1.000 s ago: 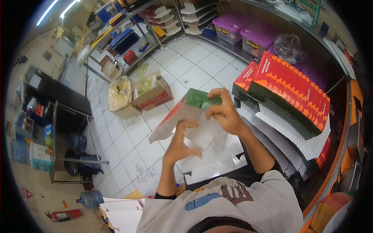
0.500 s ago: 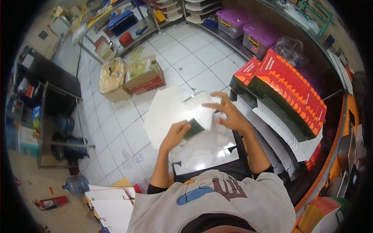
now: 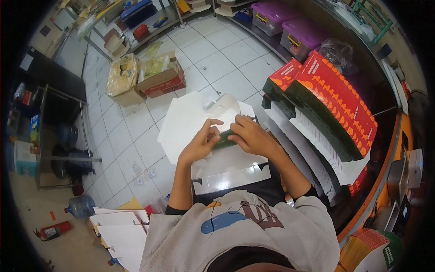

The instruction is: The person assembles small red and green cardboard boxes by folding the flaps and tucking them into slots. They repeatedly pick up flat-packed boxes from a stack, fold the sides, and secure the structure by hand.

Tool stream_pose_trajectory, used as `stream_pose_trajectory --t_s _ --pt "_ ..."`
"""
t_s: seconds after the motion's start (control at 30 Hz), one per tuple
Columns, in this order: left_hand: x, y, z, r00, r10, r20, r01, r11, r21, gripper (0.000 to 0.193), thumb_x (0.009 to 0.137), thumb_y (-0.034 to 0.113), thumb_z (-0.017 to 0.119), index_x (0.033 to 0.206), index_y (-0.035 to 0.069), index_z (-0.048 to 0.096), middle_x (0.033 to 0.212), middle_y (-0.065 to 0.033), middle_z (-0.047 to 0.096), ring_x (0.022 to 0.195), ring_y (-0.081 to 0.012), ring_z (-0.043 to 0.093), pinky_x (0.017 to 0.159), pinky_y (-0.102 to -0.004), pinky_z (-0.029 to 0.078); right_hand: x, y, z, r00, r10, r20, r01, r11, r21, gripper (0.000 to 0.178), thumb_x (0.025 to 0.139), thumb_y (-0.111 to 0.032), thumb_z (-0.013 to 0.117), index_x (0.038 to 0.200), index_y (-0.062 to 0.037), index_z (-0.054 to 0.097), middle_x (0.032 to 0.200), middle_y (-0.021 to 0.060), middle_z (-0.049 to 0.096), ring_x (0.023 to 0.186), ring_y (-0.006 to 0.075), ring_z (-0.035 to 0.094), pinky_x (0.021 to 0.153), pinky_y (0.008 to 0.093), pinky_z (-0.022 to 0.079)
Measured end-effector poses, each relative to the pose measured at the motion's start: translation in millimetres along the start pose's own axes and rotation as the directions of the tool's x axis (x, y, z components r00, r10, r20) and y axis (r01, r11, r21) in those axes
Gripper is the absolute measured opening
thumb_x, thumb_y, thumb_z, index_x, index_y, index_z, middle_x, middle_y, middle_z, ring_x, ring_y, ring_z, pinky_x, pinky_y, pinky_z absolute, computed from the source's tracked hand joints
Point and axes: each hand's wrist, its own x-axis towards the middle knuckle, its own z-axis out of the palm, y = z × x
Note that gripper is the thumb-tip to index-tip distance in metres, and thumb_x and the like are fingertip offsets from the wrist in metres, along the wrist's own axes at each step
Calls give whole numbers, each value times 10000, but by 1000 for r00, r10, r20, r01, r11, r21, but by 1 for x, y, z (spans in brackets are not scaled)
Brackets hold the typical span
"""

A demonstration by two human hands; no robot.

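In front of my torso, over my lap, is a white cardboard box blank [image 3: 188, 115] with a dark green panel [image 3: 223, 142] folded into view. My left hand [image 3: 202, 139] grips the left end of that green panel, with the thumb on it and the fingers curled. Across from it, my right hand [image 3: 252, 137] pinches the panel's right end, its fingertips bent over the fold. Part of the blank near the fingers is hidden by my hands. Beneath lies another glossy white cardboard piece [image 3: 231, 177] with dark notches at its corners.
Red and green folded box blanks [image 3: 337, 104] are stacked close on my right. White cardboard sheets [image 3: 121, 233] lie at my lower left. Beyond, on the tiled floor, stand an open carton [image 3: 162, 84] and a wrapped box [image 3: 123, 79]. Purple-lidded bins [image 3: 301, 34] sit on a low shelf.
My right hand has come down from a raised, spread pose and now pinches the green panel. My left hand's fingers have curled differently around its end. The whole view has shifted slightly.
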Motion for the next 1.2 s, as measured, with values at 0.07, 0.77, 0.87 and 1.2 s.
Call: stream_pose_trajectory --t_s 0.07,0.77,0.87,1.2 --pt "-1 1 2 1000 -2 -3 2 1000 6 303 919 -8 481 1203 51 394 733 -1 423 711 -96 416 662 -244 370 0 -3 -3 996 43 83 -42 999 -7 194 816 -122 644 881 -13 496 868 142 478 714 314 512 619 377 427" --pt "-15 -11 32 591 184 -785 -279 960 16 371 867 74 631 1229 41 560 993 -47 408 909 -115 465 627 -224 591 -16 -8 6 838 461 -293 -327 853 406 346 752 -118 736 583 14 465 573 48 404 510 129 358 487 290 282" --pt "-18 -15 25 639 289 -713 -286 949 129 306 770 44 733 1065 16 659 952 -40 414 841 -120 493 582 -219 591 -12 -16 5 871 354 -341 -244 914 326 330 702 -84 737 556 -2 453 548 64 397 475 167 363 464 310 286" --pt "-30 3 24 652 690 -314 -372 652 661 289 667 1 795 938 -7 695 891 -67 546 762 -155 607 541 -207 586 5 -53 -3 925 -61 -375 46 998 -49 364 670 -10 704 493 -42 388 498 54 319 421 199 343 412 315 227"
